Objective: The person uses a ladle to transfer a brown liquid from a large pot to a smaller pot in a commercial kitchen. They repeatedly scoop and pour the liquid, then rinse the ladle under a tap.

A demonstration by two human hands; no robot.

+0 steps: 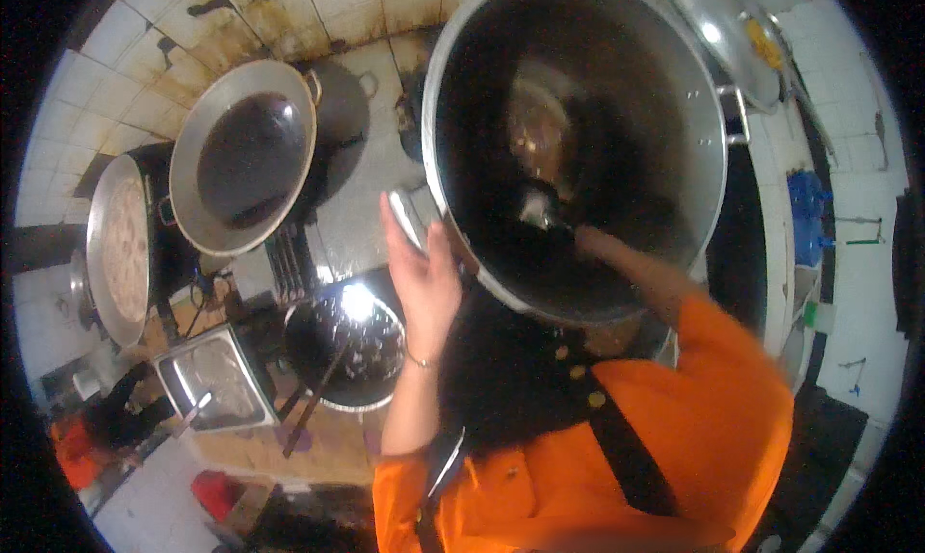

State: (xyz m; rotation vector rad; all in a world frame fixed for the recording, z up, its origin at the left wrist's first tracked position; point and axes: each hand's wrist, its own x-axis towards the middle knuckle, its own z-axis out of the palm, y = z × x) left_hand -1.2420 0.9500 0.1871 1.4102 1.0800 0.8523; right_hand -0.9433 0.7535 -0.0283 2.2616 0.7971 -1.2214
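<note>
A large metal stockpot (431, 119) stands before me, its wide mouth facing up towards me and its inside dark. My left hand (426, 271) grips the metal handle (410, 217) on the pot's left side. Reaching over the near rim, my right hand (596, 242) is inside the pot, blurred and partly in shadow. It holds a utensil (536, 210) with a pale, shiny end; blur hides its exact kind. Brownish reflections or residue show deeper in the pot, and I cannot tell which. The opposite handle (737, 116) is free.
Left of the pot stands a two-handled pan (184, 155) of dark liquid. Beyond it is a wide pan (124, 242) with pale brown contents. Nearer are a round pot of dark liquid (347, 365) and a rectangular metal tray (267, 405). A metal lid (712, 11) lies at upper right.
</note>
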